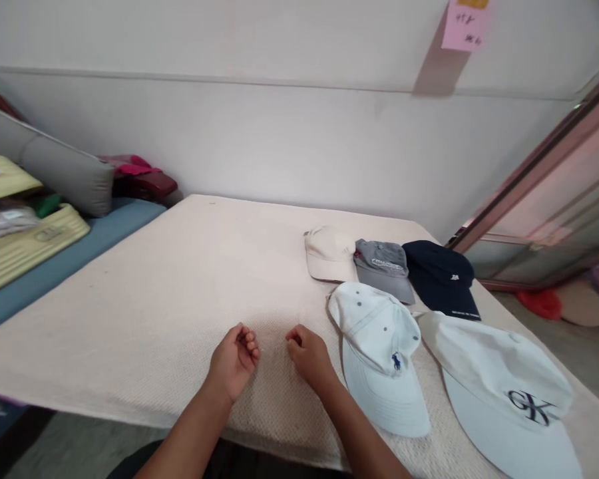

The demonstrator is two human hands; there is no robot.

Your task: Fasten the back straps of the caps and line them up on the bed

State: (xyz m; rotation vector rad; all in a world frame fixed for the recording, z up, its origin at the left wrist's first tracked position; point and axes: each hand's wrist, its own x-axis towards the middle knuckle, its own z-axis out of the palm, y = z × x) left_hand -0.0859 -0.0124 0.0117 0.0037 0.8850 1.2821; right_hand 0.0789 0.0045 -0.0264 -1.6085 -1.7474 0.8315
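My left hand (235, 360) rests near the front of the table, palm turned inward and fingers curled in, with nothing seen in it. To its right, my right hand (309, 356) is likewise closed, thumb against the fingers, holding nothing visible. The nearest thing to it is a pale blue cap (379, 352) with a small navy rider emblem, its brim towards me. Beside that cap lies a larger white cap (509, 386) with dark CK letters. Behind them sit a cream cap (331, 253), a grey cap (383, 266) with white lettering and a navy cap (439, 273).
A cream textured cloth covers the table (180, 286), which meets a white wall (279, 140). On the left, a blue surface (114, 226) carries a grey cushion (64, 159) and yellow plastic cases (34, 243). A pink note (465, 26) hangs on the wall; a framed glass panel (554, 173) stands right.
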